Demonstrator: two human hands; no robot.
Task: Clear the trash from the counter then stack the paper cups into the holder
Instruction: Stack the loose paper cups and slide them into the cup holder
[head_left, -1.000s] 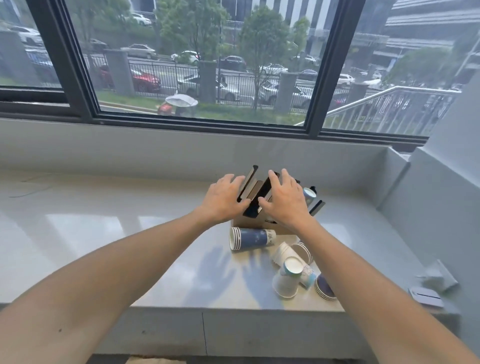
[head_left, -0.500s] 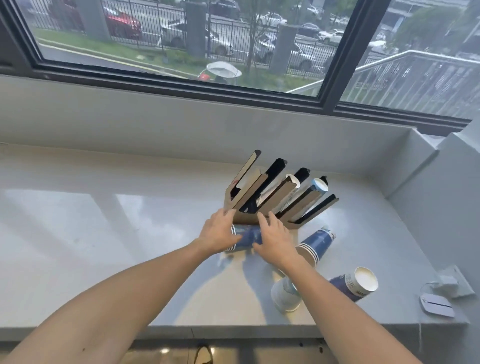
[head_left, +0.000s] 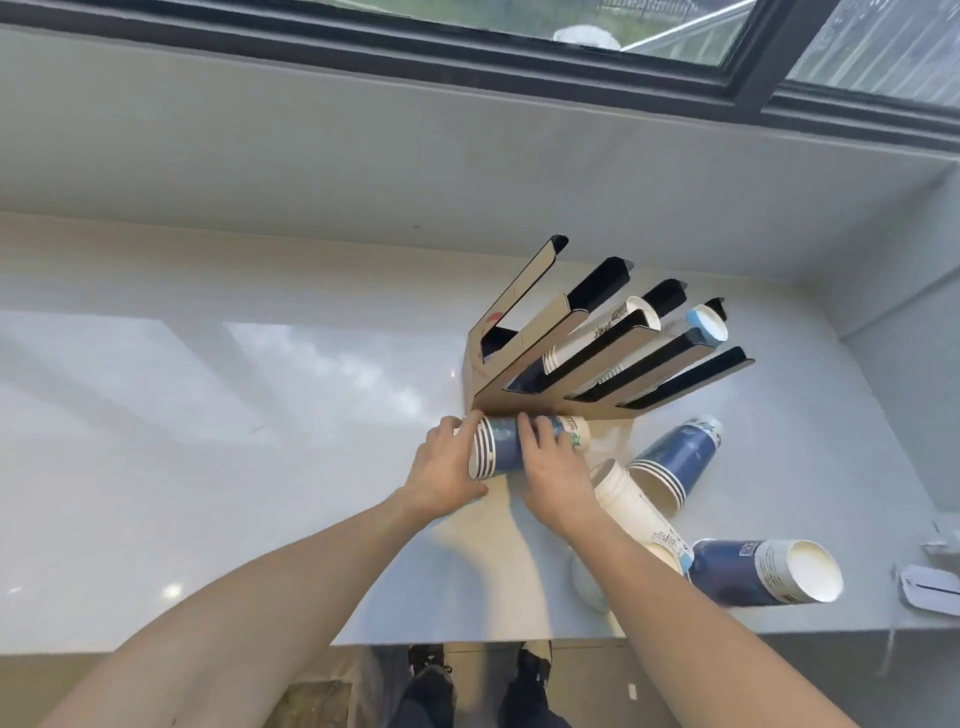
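Observation:
A brown cup holder (head_left: 524, 338) with several slanted slots stands on the pale counter (head_left: 208, 415); two slots hold white cups (head_left: 618, 325). Just in front of it lies a stack of blue cups (head_left: 501, 447) on its side. My left hand (head_left: 447, 467) cups the stack's rim end, and my right hand (head_left: 550, 473) grips its body from above. To the right lie another blue stack (head_left: 675, 460), a white stack (head_left: 628, 501) and a blue cup (head_left: 763, 571) near the front edge.
A wall (head_left: 909, 312) closes the counter's right end, with a small white device (head_left: 930, 587) lying by it. The window sill wall runs behind the holder. The counter's front edge (head_left: 467, 636) is just below my arms, and my shoes show on the floor.
Both hands came down from the top of the holder to the blue stack lying in front of it and took hold of it. The view tilted downward.

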